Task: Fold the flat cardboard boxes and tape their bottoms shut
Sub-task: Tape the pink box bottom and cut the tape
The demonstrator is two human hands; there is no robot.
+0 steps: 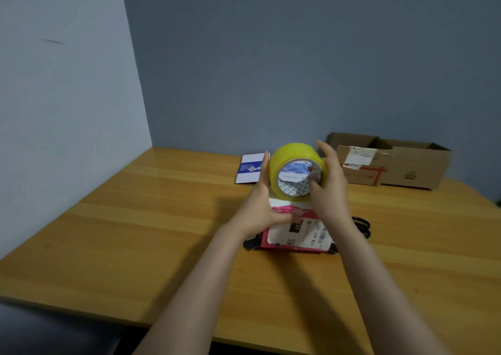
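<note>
Head view: wooden table fills the lower frame. Open brown box stands right of centre. Pink-and-white flat box lies at centre, below the raised yellow tape roll. Left hand presses straight fingers against the roll's left side; right hand grasps it, thumb inside the core.

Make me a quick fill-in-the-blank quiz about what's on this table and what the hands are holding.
1. The left hand and right hand hold a roll of tape whose colour is ____.
2. Beneath the roll, the package on the table is white and ____.
3. The brown cardboard boxes stand at the table's far ____ side.

Missing words: yellow; pink; right.
</note>
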